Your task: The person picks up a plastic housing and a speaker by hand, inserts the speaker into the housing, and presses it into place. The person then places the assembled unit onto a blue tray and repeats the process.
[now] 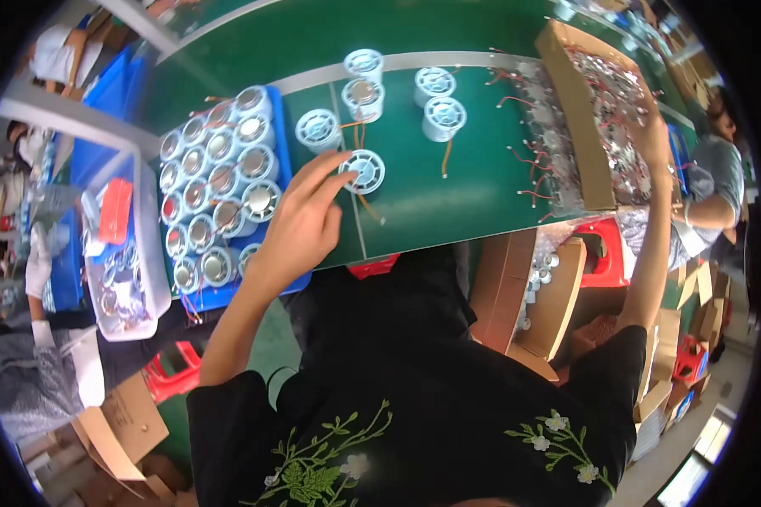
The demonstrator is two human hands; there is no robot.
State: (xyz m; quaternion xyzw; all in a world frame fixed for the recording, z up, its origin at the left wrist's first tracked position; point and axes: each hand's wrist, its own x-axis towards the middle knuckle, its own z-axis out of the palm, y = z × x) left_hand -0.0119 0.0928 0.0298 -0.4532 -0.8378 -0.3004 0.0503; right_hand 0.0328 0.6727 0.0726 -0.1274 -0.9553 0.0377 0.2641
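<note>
My left hand reaches over the green table with its fingers bent onto the edge of a light blue round plastic housing. That housing has a spoked top and a brown wire trailing toward me. Several similar housings stand just beyond, among them one left of the others and a pair to the right. At the far right my right hand is inside a cardboard box full of small clear and metallic parts with red wires. Its fingertips are blurred and partly hidden among the parts.
A blue tray at the left holds rows of housings, many with metal discs. Beyond it stands a white bin with loose parts and a red piece. Wired parts lie against the box. Below the table edge is an open carton. Other people work around.
</note>
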